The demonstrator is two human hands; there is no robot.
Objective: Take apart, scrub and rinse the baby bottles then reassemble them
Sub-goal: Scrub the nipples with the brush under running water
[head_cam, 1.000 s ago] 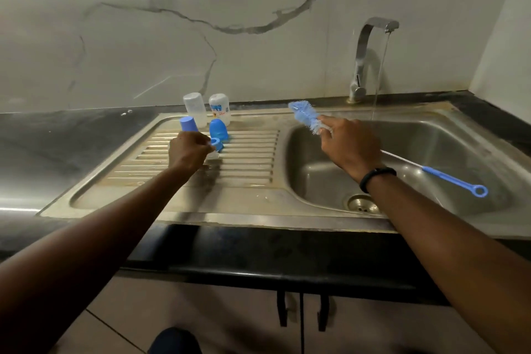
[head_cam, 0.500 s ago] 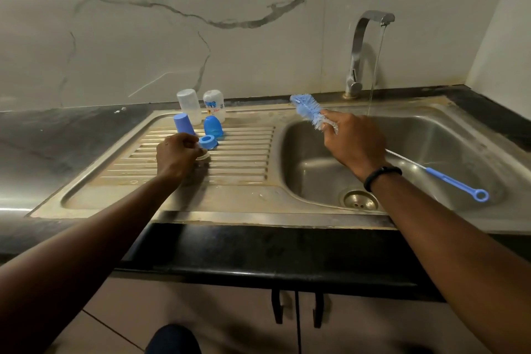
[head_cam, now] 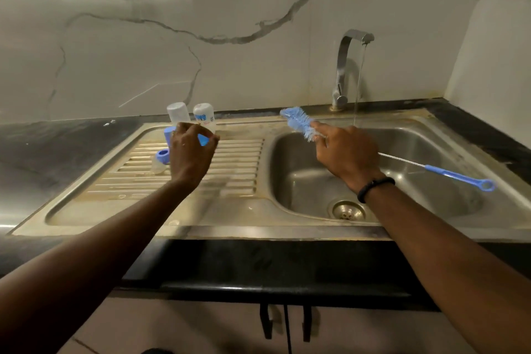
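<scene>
Two clear baby bottles [head_cam: 178, 113] [head_cam: 204, 115] stand upside down at the back of the steel drainboard [head_cam: 235, 169]. A blue cap [head_cam: 167, 133], a blue screw ring [head_cam: 162, 156] and a clear teat [head_cam: 159, 167] lie left of my left hand [head_cam: 189, 155]. That hand's curled fingers and thumb close around a blue dome cap [head_cam: 203, 140], mostly hidden by the hand. My right hand [head_cam: 344, 152] grips the wire stem of a blue bottle brush [head_cam: 298, 123] just below the bristles, over the sink basin [head_cam: 431, 204]; the brush's blue handle sticks out to the right.
The tap [head_cam: 346, 66] at the back of the basin runs a thin stream of water. The drain [head_cam: 346, 211] sits at the basin's bottom. Black countertop [head_cam: 43, 152] surrounds the sink, with a marble wall behind and a side wall at right.
My left hand let go of the ring and teat, left them on the drainboard, and moved up and right onto the blue dome cap. My right hand with the brush stayed about where it was.
</scene>
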